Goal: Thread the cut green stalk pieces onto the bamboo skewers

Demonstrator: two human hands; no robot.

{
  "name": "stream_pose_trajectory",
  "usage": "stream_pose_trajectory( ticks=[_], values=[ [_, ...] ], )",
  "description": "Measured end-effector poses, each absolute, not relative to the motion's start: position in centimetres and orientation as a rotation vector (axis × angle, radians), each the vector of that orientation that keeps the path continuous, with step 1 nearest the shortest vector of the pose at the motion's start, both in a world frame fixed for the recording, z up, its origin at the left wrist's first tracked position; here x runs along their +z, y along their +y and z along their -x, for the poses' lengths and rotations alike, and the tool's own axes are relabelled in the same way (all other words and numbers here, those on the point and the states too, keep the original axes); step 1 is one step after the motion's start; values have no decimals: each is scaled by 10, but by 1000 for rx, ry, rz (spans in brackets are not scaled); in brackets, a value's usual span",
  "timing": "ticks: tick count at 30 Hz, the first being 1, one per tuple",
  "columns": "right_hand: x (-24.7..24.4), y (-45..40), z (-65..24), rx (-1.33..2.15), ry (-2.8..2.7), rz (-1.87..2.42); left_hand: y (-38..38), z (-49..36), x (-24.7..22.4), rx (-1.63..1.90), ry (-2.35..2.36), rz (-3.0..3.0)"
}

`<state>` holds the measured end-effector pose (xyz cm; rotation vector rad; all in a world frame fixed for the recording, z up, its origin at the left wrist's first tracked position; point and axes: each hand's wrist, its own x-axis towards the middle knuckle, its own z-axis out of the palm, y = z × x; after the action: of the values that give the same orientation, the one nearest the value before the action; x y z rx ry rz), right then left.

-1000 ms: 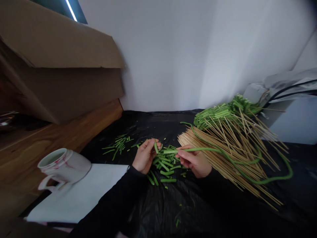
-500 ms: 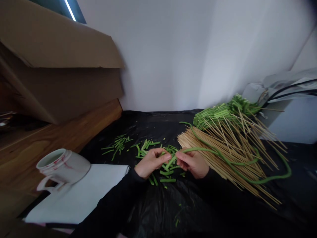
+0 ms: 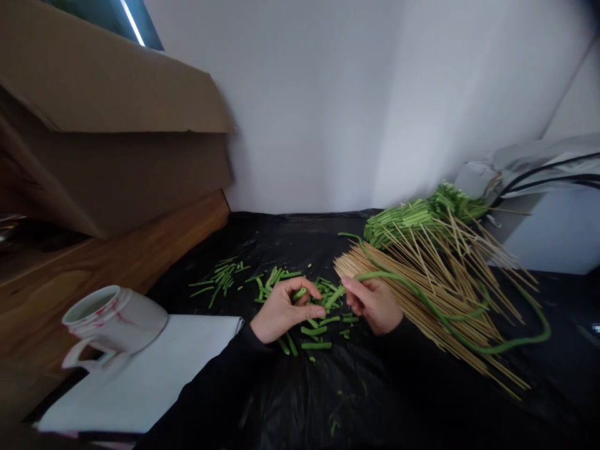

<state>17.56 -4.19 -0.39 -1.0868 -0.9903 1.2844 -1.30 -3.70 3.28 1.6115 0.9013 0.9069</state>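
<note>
My right hand [image 3: 374, 304] pinches a long green bean [image 3: 417, 290] between thumb and fingers near one end. That end sticks out to the left, towards my left hand. From my right hand the rest of the bean curves over a heap of thin wooden skewers [image 3: 417, 312]. My left hand [image 3: 287, 307] is curled, its thumb and forefinger parted. A short bean piece [image 3: 299, 294] shows inside its curl; the lower fingers are partly hidden. Below and around both hands lie several cut bean pieces [image 3: 316, 345] on black plastic sheeting [image 3: 281, 400].
More bean pieces [image 3: 225, 275] lie further left. Bundled green pieces [image 3: 412, 219] rest behind the skewers. A white mug [image 3: 117, 319] stands on a white pad [image 3: 154, 369] at the left, below a cardboard box [image 3: 140, 169]. A pale wall [image 3: 319, 112] closes the back.
My hands have moved slightly apart. My left thumb and forefinger have opened off the bean's end, while my right hand keeps its pinch. The view has shifted slightly.
</note>
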Motion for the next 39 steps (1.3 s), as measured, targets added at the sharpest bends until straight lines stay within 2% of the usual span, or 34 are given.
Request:
stream_pose_trajectory(
  ticks=[16,25,39],
  values=[
    [-4,-40,-176,1256,-944,1105,-46,8,37,1177,970,-1841],
    [-4,-44,-173,1371,-1088,1094,-46,13,38,739,742,-1688],
    [-7,-51,-171,1555,-1338,923,-45,18,40,485,626,-1553]
  ],
)
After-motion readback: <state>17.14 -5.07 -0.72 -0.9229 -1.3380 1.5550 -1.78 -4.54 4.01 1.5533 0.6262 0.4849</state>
